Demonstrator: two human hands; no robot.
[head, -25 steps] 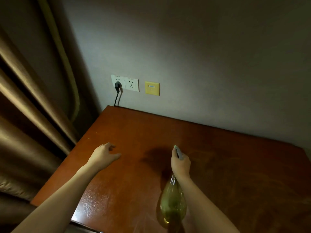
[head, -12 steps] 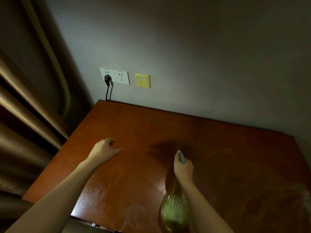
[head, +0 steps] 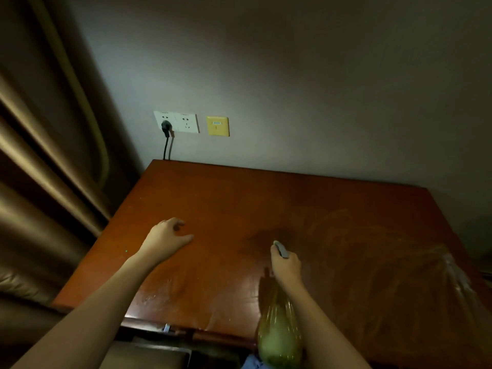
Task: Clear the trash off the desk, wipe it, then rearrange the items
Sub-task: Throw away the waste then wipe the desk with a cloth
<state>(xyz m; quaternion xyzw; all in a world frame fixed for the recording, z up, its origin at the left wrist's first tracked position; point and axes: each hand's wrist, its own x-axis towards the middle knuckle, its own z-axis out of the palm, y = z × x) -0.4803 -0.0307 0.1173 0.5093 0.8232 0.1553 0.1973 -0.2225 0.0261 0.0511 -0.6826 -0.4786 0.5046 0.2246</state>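
A reddish-brown wooden desk (head: pixel 239 203) fills the middle of the head view, its top bare and streaked with wet marks. My right hand (head: pixel 286 265) grips the grey trigger head of a yellow-green spray bottle (head: pixel 279 334), which hangs below my wrist over the desk's front edge, nozzle pointing toward the far side. My left hand (head: pixel 166 239) hovers over the left half of the desk with fingers loosely curled, holding nothing.
A white double wall socket (head: pixel 177 121) with a black plug and cord sits above the desk's far-left corner, a yellow plate (head: pixel 217 125) beside it. Brown curtains (head: pixel 45 169) hang at the left. A grey wall backs the desk.
The view has tilted down and back, so more of the desk's front edge shows. Both hands keep nearly the same places over the desk; the right still grips the spray bottle.
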